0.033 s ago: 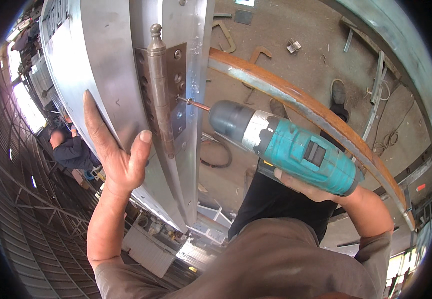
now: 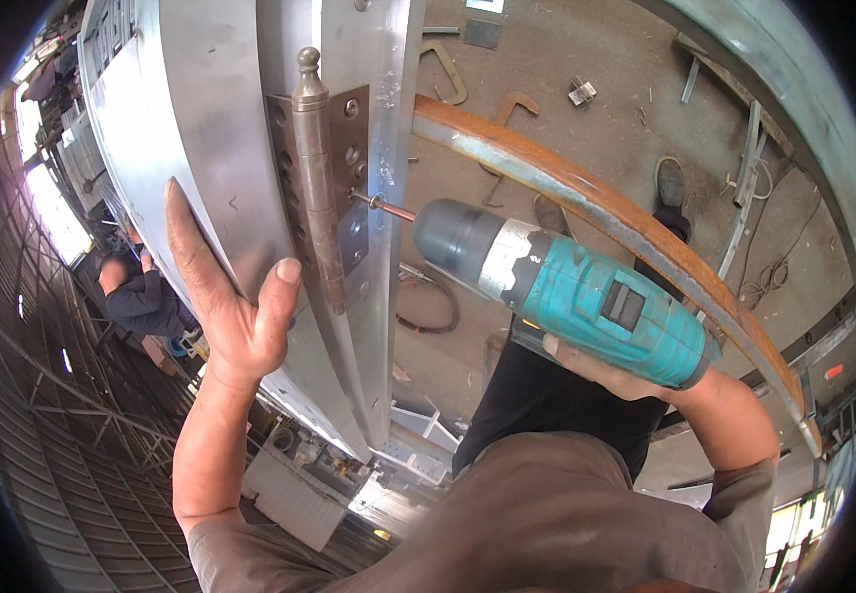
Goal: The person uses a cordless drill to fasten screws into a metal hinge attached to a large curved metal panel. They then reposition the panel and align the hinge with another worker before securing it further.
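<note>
My right hand point(image 2: 606, 374) is wrapped round a teal and black cordless drill point(image 2: 596, 304), whose body hides most of the fingers. From its black chuck a coppery bit point(image 2: 398, 210) meets a screw point(image 2: 374, 202) at a hole in the hinge plate. That bronze-coloured hinge point(image 2: 317, 188), with a ball-tipped pin, lies against a long silvery metal door or frame point(image 2: 220, 119). Some screws sit in the plate; other holes show dark. My left hand point(image 2: 240, 321) rests on the metal to the left of the hinge, thumb and forefinger stretched apart; its other fingers are hidden.
A curved-looking, rusty-edged metal bar point(image 2: 596, 203) crosses behind the drill. On the floor lie clamps point(image 2: 443, 74), offcuts, a cable point(image 2: 769, 282) and long metal strips point(image 2: 744, 188). Another person point(image 2: 141, 292) in dark clothing is at the far left.
</note>
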Tool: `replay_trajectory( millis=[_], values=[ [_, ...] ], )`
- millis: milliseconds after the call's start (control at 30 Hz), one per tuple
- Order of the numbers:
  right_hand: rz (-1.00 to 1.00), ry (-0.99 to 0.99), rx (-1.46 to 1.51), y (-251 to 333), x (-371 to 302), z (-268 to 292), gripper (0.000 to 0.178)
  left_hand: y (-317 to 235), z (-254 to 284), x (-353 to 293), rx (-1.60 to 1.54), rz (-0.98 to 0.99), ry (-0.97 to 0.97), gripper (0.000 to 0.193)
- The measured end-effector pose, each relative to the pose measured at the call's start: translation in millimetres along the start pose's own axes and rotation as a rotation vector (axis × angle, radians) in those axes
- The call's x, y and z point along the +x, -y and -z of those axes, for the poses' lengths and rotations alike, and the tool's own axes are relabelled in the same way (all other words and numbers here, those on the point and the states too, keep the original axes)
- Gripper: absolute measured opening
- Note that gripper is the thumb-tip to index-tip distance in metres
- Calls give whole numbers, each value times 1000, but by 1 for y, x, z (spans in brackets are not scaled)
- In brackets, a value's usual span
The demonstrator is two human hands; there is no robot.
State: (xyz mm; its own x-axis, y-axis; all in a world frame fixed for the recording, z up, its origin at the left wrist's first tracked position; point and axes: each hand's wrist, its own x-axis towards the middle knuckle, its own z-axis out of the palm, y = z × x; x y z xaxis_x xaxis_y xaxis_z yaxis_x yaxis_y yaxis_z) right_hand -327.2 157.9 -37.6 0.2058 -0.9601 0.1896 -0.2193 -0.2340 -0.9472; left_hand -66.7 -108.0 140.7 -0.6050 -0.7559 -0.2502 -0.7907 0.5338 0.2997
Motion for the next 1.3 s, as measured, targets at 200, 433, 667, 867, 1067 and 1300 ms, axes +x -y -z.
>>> replay_trajectory(
  millis=[200,433,667,867,1067,1300],
  values=[
    [-166,-26,297,1,2,0,35,2,1,-1,28,3,9,110],
    [-248,-20,407,3,7,5,35,1,1,0,25,-5,8,110],
    [-294,-17,474,4,12,9,35,-1,-1,0,-41,21,5,110],
    [-339,-13,549,4,16,11,35,1,2,0,26,-21,20,110],
    [-385,-10,624,4,20,11,36,0,-2,-1,-78,33,7,112],
    [-432,-14,702,5,24,13,36,0,2,-1,17,25,31,114]
  ],
)
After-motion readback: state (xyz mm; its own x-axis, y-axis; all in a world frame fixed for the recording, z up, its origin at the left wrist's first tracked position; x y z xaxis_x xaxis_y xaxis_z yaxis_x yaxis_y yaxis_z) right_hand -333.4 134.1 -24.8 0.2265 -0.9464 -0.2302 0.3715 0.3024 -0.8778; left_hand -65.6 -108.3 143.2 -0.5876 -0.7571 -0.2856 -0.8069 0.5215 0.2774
